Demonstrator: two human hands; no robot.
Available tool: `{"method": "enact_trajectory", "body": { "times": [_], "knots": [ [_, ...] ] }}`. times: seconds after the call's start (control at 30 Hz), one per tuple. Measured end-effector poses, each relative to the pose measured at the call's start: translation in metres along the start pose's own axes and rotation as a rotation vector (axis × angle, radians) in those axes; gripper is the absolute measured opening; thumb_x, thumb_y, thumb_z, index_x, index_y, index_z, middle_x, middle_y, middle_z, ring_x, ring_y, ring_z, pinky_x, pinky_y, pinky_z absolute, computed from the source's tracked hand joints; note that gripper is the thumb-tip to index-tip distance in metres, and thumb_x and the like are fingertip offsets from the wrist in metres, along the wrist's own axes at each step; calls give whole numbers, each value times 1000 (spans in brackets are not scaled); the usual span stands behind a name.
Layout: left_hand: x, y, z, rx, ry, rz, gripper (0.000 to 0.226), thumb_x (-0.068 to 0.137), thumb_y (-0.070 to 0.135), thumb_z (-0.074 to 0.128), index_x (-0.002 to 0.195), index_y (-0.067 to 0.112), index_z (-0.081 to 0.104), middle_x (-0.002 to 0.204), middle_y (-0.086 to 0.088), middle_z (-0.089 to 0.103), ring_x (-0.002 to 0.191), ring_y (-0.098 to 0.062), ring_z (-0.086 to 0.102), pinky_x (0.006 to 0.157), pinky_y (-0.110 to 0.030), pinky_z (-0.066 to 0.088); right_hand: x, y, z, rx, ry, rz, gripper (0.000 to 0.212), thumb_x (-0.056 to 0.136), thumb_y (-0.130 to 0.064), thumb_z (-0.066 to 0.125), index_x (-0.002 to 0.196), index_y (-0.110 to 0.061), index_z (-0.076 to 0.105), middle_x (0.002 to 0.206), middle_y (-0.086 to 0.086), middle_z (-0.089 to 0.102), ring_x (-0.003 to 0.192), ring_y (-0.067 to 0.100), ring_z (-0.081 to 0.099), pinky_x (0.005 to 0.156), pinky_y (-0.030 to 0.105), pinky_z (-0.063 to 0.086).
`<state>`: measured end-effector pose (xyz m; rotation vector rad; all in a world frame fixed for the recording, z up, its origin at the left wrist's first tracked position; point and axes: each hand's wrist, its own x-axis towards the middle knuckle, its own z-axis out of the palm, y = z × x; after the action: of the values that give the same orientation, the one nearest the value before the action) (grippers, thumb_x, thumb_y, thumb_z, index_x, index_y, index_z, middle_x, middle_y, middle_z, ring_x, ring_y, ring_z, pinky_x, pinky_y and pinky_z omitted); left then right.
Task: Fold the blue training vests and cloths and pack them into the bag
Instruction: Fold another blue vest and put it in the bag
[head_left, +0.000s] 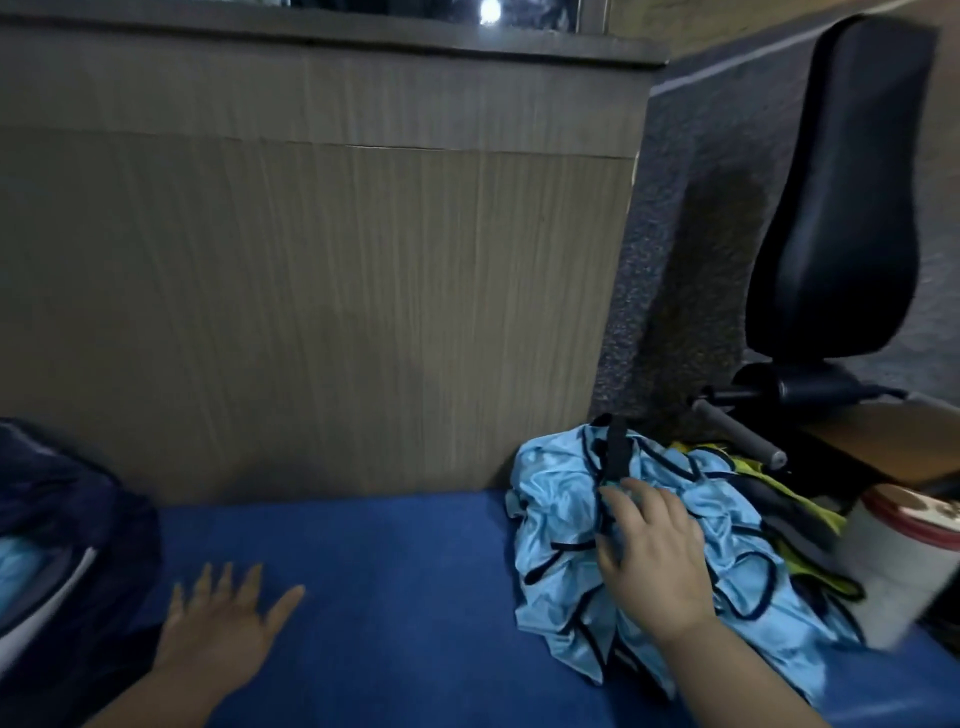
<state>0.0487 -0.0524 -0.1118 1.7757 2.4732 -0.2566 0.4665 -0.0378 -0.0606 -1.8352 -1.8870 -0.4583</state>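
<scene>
A crumpled heap of light blue training vests (566, 499) with dark trim lies at the right of a blue padded surface (389, 561). My right hand (649, 556) lies on top of the heap, fingers bent into the cloth. My left hand (223, 618) rests flat on the blue surface with fingers spread, holding nothing. A dark navy bag (67, 525) stands at the left edge, with light blue cloth (15, 566) showing in its opening.
A wood-grain panel (311, 291) rises right behind the surface. Yellow cloth (748, 478) lies behind the heap. A white container with a red lid (904, 556) stands at the right. A black chair back (852, 187) stands at the far right.
</scene>
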Motion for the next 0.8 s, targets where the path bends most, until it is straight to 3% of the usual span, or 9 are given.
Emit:
{"method": "enact_trajectory", "body": {
  "times": [0.1, 0.17, 0.23, 0.33, 0.43, 0.57, 0.63, 0.7, 0.8],
  "knots": [
    [-17, 44, -21, -96, 116, 118, 89, 82, 78, -4, 156, 28, 4, 164, -1, 0, 150, -24, -10, 120, -43, -6, 5, -1, 4, -26, -39, 31, 62, 66, -36, 81, 124, -23, 62, 132, 3, 57, 120, 28, 49, 86, 50, 48],
    [-27, 84, -36, -185, 144, 260, 124, 52, 88, -29, 155, 31, 9, 164, 2, 1, 150, -21, -11, 120, -40, -7, 8, -5, 6, -41, -99, 48, 67, 65, -35, 82, 128, -26, 61, 136, 3, 56, 121, 28, 49, 85, 51, 49],
    [-29, 123, -47, -282, 85, 353, 146, 29, 90, -37, 155, 34, 11, 164, 6, 1, 150, -19, -12, 120, -39, -7, 10, -8, 5, -43, -121, 79, 70, 73, -38, 76, 138, -31, 51, 146, 1, 47, 125, 28, 46, 92, 50, 47],
    [-40, 178, -62, -419, -20, 460, 109, 61, 91, -11, 154, 37, 11, 163, 11, 2, 149, -16, -11, 121, -41, -3, 13, -7, 4, 36, -140, 137, 67, 92, -38, 53, 152, -37, 22, 157, -3, 26, 137, 24, 32, 108, 41, 33],
    [-48, 219, -77, -495, -95, 506, 70, 91, 72, 14, 153, 38, 15, 162, 13, 7, 150, -16, -6, 120, -42, 3, 17, -3, 0, 101, -121, 182, 69, 96, -32, 48, 154, -36, 11, 153, -3, 27, 134, 19, 36, 106, 33, 36],
    [-51, 256, -89, -643, -143, 500, 63, 97, 65, 19, 153, 37, 16, 162, 8, 14, 150, -17, 0, 120, -43, 6, 21, 9, -3, 119, -170, 193, 73, 98, -31, 47, 156, -31, 2, 147, 2, 33, 123, 18, 48, 93, 27, 43],
    [-50, 269, -90, -725, -133, 486, 65, 96, 65, 23, 154, 36, 14, 162, 5, 13, 150, -17, 2, 120, -41, 8, 21, 15, -2, 102, -202, 168, 68, 99, -30, 45, 156, -28, 7, 144, 1, 37, 121, 18, 49, 92, 26, 44],
    [-49, 277, -86, -761, -109, 470, 67, 96, 65, 25, 154, 36, 11, 163, 4, 12, 150, -17, 2, 120, -41, 9, 21, 20, -2, 96, -195, 156, 58, 99, -29, 45, 153, -29, 26, 137, -2, 43, 119, 18, 50, 92, 27, 44],
    [-45, 283, -83, -831, -76, 440, 74, 91, 71, 29, 154, 36, 10, 162, 2, 16, 149, -19, 10, 120, -40, 14, 21, 24, -8, 66, -85, 87, 41, 82, -33, 70, 123, -36, 65, 107, -8, 56, 101, 17, 57, 80, 28, 50]
  ]
}}
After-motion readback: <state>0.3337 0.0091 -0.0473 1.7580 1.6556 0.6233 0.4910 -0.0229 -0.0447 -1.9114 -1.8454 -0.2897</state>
